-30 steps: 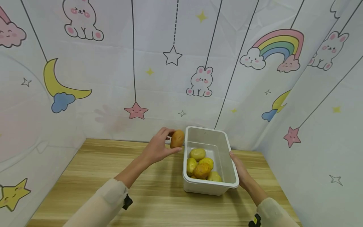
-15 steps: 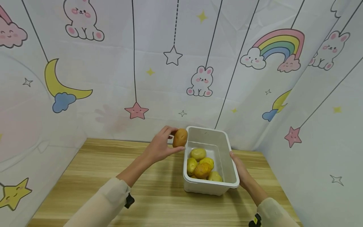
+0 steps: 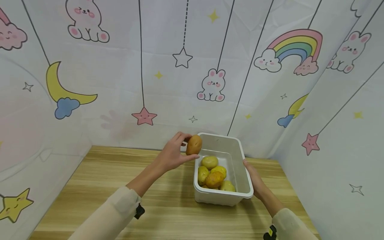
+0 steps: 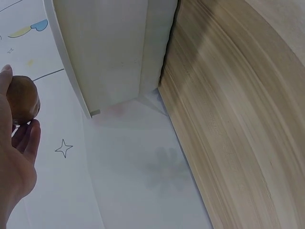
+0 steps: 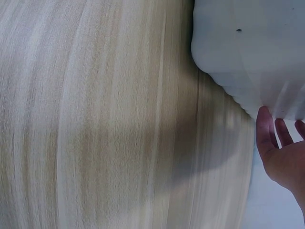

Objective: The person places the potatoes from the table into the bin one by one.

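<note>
My left hand [image 3: 172,154] pinches a brown potato [image 3: 194,145], thumb below and fingers above. The potato is at the left rim of a white plastic bin [image 3: 222,197], above the table; the left wrist view shows the same potato [image 4: 22,99] by the bin's wall. Several yellowish potatoes [image 3: 209,162] lie in the bin, with a darker orange-brown one [image 3: 214,180] on top near the front. My right hand [image 3: 255,180] rests against the bin's right outer wall, one fingertip at the rim. In the right wrist view its fingertips touch the wall, fingers fairly straight.
The bin stands on a wood-grain table [image 3: 168,206] near its back edge. A white cloth [image 3: 168,96] printed with rabbits, stars and moons hangs behind and at both sides. Both sleeves carry small black devices [image 3: 139,211] at the wrists.
The left hand has moved a little to the right with the potato, from beside the bin to its left rim. The right hand and the bin have stayed in place.
</note>
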Demonstrator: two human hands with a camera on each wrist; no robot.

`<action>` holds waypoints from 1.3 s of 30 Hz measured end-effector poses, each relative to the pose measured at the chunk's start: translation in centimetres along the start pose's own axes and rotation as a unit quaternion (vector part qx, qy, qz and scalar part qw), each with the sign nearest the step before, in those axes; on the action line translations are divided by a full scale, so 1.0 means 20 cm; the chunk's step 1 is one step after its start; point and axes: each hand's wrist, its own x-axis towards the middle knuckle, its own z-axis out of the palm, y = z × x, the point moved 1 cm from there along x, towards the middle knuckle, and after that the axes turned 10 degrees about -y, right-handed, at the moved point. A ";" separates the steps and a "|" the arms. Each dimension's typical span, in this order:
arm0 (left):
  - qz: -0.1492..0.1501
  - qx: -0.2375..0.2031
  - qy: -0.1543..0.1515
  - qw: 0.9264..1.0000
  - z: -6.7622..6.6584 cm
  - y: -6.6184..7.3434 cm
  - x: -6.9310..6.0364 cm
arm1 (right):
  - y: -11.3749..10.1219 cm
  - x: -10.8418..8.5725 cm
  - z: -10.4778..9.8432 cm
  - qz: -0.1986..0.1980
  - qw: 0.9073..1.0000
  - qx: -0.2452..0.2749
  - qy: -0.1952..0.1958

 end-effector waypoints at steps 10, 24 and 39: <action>0.021 -0.009 0.002 1.000 0.04 0.02 0.02 | -0.01 -0.01 0.00 0.000 1.000 -0.003 0.002; 0.027 0.002 -0.010 1.000 0.11 0.03 0.04 | 0.00 -0.01 0.00 0.000 1.000 0.004 0.004; -0.014 -0.025 -0.040 0.999 0.19 0.03 0.03 | 0.01 0.00 0.00 0.001 1.000 0.002 0.015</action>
